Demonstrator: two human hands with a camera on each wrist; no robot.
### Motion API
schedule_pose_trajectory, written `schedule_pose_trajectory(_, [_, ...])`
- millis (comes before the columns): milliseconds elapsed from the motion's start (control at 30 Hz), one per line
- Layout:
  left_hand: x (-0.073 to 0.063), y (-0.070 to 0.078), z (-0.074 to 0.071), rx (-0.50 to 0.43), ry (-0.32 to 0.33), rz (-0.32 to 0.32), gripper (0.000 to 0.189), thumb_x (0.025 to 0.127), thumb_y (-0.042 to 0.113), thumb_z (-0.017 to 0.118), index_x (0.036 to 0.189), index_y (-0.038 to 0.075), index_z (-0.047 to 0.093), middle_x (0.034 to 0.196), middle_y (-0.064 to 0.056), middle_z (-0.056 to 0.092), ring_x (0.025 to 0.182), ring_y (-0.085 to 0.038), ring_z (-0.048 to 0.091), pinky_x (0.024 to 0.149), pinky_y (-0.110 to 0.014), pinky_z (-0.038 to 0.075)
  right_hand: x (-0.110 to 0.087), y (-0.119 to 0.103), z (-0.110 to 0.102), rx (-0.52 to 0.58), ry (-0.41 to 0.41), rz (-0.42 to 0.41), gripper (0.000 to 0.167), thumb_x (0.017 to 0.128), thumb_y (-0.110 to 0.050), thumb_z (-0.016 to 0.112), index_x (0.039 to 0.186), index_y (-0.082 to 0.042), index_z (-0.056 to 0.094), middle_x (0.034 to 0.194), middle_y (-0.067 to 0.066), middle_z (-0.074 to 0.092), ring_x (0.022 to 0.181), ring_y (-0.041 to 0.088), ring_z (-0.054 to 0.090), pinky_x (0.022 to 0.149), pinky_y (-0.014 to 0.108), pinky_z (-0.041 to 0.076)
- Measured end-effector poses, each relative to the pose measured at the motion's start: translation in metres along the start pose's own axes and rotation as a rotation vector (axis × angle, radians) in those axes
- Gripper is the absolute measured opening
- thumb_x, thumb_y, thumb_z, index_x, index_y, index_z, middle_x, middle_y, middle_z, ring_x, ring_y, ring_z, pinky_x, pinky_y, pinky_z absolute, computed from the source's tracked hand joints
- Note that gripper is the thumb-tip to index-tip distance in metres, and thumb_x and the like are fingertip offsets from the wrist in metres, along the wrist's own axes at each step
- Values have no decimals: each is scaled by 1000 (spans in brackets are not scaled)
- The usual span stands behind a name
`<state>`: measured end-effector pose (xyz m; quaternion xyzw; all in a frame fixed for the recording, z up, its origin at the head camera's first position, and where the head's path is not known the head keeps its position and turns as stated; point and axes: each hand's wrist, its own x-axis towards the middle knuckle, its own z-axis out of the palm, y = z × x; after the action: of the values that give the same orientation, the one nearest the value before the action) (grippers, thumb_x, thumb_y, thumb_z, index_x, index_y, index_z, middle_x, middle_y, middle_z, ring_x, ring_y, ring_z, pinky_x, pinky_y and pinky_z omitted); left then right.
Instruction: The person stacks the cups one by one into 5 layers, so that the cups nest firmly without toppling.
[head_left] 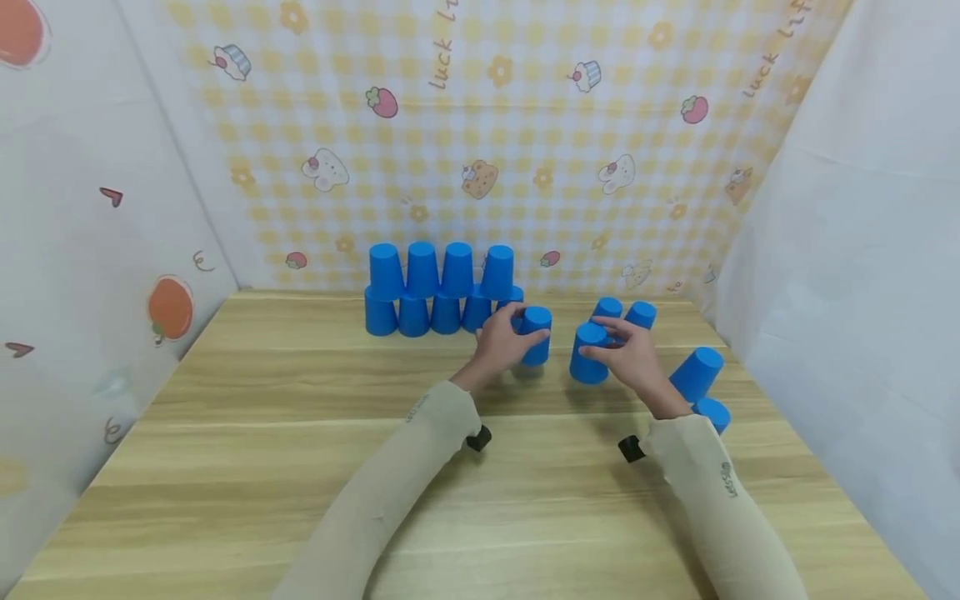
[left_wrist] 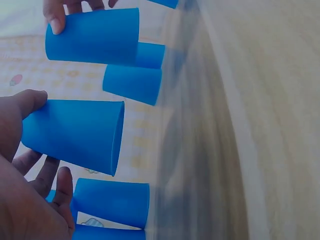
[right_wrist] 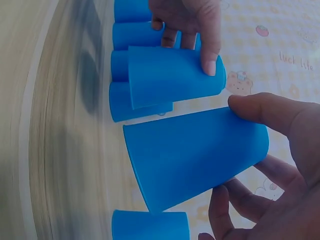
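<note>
My left hand grips an upside-down blue cup between thumb and fingers, just right of a two-tier row of blue cups. To its right, my right hand holds a second upside-down blue cup the same way. Both held cups hang a little above the tabletop; in the right wrist view, the right-hand cup is somewhat tilted. Part of its rim shows. Two more blue cups stand behind the right hand. My left hand's fingers partly cover the row's right end.
Beside my right forearm, a blue cup sits higher than another blue cup; the sleeve hides part of this group. The wooden table meets a yellow checked cloth at the back. White cloth hangs at the right side.
</note>
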<state>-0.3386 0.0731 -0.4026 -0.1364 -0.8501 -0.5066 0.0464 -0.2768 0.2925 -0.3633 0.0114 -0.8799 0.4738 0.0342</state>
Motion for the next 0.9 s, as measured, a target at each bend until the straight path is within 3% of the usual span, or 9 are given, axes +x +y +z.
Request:
schedule_pose_trajectory(100, [0,2,-7,-2,13,-6,63,88,48,72,138,14,53,137,-6,59,131,-27,50,110,-64,23,1,-5,3,26,3,26,65,89,-26,76,146,-9,49,144,24,48,127,43,52,102,57,44])
schedule_pose_trajectory(333, [0,0,-24,-61,35,-13,62,88,43,74,138,13,53,139,-8,57,131,-28,51,106,-52,43,4,-15,13,55,42,35,67,86,-27,79,142,-2,49,142,22,50,128,39,50,105,51,43])
schedule_pose_trajectory(633, [-1,4,-51,-74,65,31,59,89,39,74,137,11,54,133,-10,61,120,-28,58,99,-49,49,13,-29,26,82,67,3,64,85,-30,80,140,-7,54,141,21,52,127,39,53,102,53,46])
schedule_pose_trajectory(900, [2,18,-73,-31,85,46,62,89,41,74,139,11,54,136,-9,60,127,-26,54,104,-49,45,21,-45,35,138,49,-17,66,86,-35,79,142,-13,54,141,16,54,127,37,53,101,54,46])
